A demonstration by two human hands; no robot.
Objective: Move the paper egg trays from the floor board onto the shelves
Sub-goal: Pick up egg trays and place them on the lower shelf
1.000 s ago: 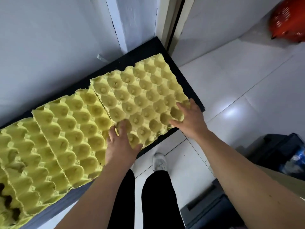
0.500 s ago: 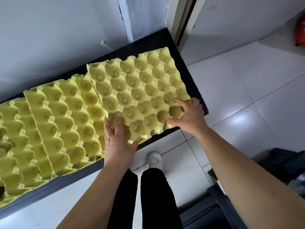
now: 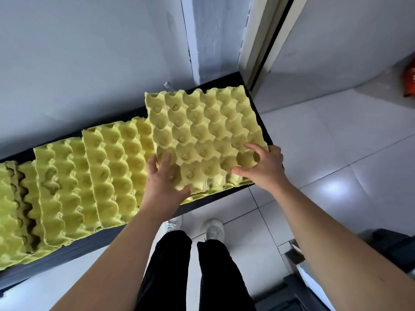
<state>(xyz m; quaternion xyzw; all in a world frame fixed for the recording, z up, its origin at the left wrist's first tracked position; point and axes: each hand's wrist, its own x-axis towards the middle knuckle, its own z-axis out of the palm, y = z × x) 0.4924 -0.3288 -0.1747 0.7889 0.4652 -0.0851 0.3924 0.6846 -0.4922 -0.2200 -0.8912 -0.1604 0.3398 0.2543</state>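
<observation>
Egg tray is getting gripped at its near edge, left hand clamping the left corner, right hand hooking into the corner cups, and it's sitting at the right end of the black floor board. Lifting level and evenly is looking wise. Shelves aren't showing; layers underneath are proving uncountable.

Five yellow paper egg trays in one overlapping row, the far-left end hard to count surely. One black floor board. Two hands: left hand, right hand. Two white shoes. One red item.
</observation>
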